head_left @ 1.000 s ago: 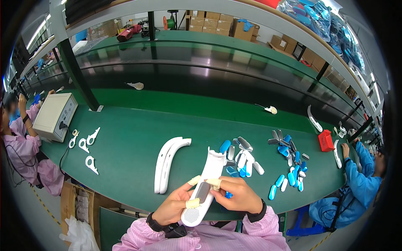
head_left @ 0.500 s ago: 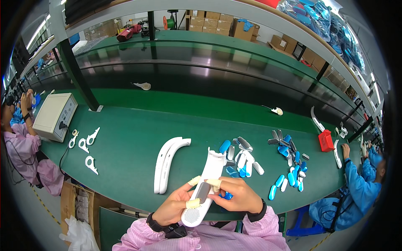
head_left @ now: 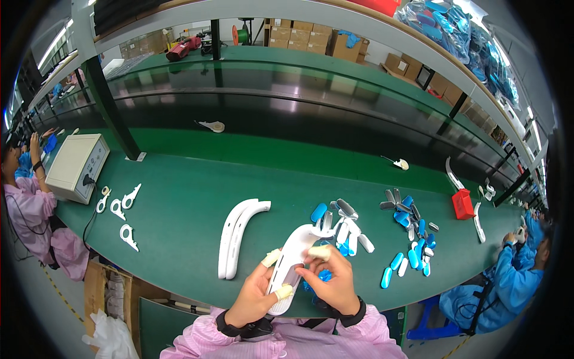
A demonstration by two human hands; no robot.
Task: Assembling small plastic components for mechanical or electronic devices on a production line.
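A long white plastic housing (head_left: 291, 251), curved at its far end and dotted with small holes at its near end, is tilted between my hands. My left hand (head_left: 252, 298) is closed round its left side, with pale finger cots on the thumb and a finger. On the right edge rests my right hand (head_left: 335, 282), thumb and cot-covered index finger bent against the housing. Partly hidden by the fingers is a grey oval panel (head_left: 292, 276) on the housing. Two white curved shells (head_left: 239, 238) lie together to the left.
Glossy oval covers (head_left: 351, 227), white, grey and blue-filmed, lie in a pile beyond my right hand, with another pile (head_left: 412, 215) farther right. White ring-ended parts (head_left: 127, 237) and a beige control box (head_left: 78, 167) are at left. Co-workers sit at both sides; a red bin (head_left: 463, 204) stands right.
The housing has turned about its length, its curved end now showing in side view. My right hand has shifted right and rotated around its edge. The parts on the black belt moved slightly right.
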